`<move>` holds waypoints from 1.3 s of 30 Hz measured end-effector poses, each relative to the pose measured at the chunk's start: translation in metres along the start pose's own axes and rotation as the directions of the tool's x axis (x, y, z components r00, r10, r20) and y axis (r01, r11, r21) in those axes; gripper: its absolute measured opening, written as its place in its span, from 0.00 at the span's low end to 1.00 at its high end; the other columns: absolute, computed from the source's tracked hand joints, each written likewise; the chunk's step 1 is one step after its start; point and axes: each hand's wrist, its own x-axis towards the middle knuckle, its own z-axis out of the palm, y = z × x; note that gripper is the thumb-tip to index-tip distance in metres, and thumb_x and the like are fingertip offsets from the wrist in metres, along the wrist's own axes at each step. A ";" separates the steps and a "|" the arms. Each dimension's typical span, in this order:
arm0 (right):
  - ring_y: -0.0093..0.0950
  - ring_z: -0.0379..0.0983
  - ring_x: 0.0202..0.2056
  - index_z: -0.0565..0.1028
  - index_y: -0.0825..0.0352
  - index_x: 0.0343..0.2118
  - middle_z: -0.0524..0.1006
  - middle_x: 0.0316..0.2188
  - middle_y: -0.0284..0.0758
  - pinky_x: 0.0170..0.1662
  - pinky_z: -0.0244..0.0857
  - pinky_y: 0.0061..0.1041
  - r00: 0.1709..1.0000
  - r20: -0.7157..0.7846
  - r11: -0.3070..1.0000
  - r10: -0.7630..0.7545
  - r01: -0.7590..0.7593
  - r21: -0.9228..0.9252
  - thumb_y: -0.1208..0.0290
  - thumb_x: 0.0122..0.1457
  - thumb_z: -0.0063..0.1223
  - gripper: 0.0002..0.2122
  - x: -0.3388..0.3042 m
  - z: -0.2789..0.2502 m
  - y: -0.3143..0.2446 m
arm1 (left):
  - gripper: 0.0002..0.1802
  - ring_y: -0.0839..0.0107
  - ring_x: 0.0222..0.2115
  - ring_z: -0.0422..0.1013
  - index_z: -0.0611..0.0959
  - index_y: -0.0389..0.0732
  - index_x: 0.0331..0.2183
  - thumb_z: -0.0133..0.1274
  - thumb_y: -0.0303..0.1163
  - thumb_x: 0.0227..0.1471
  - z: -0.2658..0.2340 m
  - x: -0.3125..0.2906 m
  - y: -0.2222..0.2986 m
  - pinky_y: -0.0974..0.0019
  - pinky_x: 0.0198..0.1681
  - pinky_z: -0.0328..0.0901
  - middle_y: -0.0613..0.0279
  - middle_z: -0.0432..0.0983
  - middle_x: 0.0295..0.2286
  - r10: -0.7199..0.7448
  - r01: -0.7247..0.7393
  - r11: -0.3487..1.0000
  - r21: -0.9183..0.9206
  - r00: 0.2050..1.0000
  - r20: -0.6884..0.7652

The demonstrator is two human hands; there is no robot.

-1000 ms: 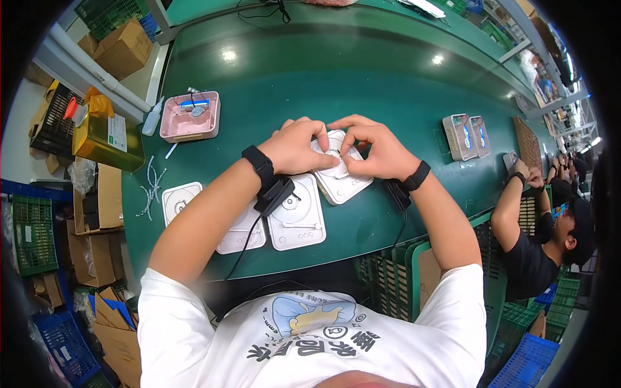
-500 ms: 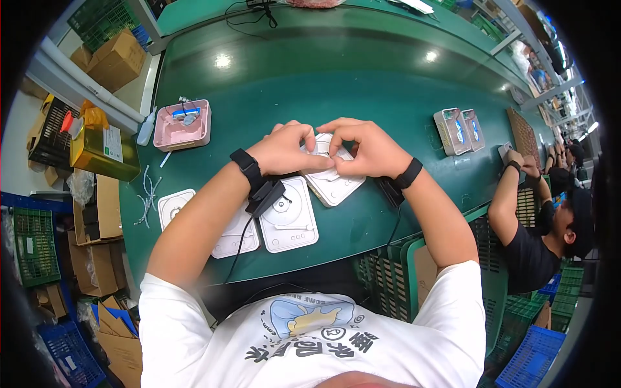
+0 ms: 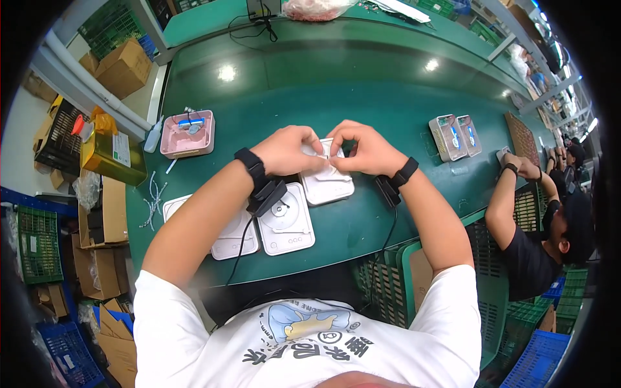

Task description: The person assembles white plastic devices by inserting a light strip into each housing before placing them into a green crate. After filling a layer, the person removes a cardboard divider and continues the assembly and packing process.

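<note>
A white square casing (image 3: 330, 191), shaped like a small record player, lies on the green bench under both my hands. My left hand (image 3: 290, 151) comes over its left side, thumb and fingers closed in a pinch above its round platter. From the other side my right hand (image 3: 367, 150) meets it, thumb and forefinger also pinched near the platter's centre. Whatever small part is between the fingertips is too hidden to make out. Just left of this casing rests a similar white casing (image 3: 288, 227) with a disc and a moulded arm; more sit partly beneath my left forearm.
A pink box (image 3: 206, 143) with a blue battery and wires stands at the left, near cut tubing strands (image 3: 154, 200) and a yellow-green can (image 3: 107, 158). Two open casings (image 3: 448, 147) with blue batteries lie to the right. A co-worker's hands (image 3: 521, 165) are farther right.
The casing under my hands has turned from a slant to nearly straight and shifted slightly left. Both hands stay pinched over it. The whole view has shifted a little.
</note>
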 end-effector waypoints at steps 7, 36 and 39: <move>0.18 0.74 0.32 0.79 0.65 0.31 0.78 0.30 0.28 0.37 0.70 0.22 0.965 0.010 0.964 0.261 -0.260 -0.052 0.67 0.60 0.73 0.11 0.000 -0.010 -0.020 | 0.12 0.53 0.52 0.80 0.91 0.43 0.41 0.69 0.36 0.55 0.009 -0.008 0.002 0.54 0.56 0.75 0.53 0.84 0.53 0.470 -0.366 0.846 0.388 0.856 -0.217; 0.16 0.69 0.31 0.75 0.66 0.33 0.75 0.28 0.24 0.36 0.66 0.22 0.960 0.112 0.944 0.257 -0.274 0.183 0.75 0.61 0.58 0.03 -0.003 -0.003 -0.007 | 0.05 0.53 0.44 0.83 0.88 0.41 0.26 0.69 0.29 0.45 0.020 -0.006 0.028 0.53 0.50 0.78 0.58 0.84 0.50 0.378 -0.256 0.881 0.397 0.887 -0.266; 0.16 0.69 0.31 0.75 0.66 0.34 0.75 0.28 0.24 0.36 0.66 0.23 0.959 0.116 0.942 0.257 -0.276 0.194 0.75 0.61 0.58 0.03 -0.005 -0.002 -0.008 | 0.05 0.53 0.46 0.83 0.88 0.41 0.25 0.69 0.29 0.45 0.023 -0.006 0.039 0.54 0.51 0.78 0.58 0.85 0.50 0.336 -0.198 0.859 0.471 0.913 -0.230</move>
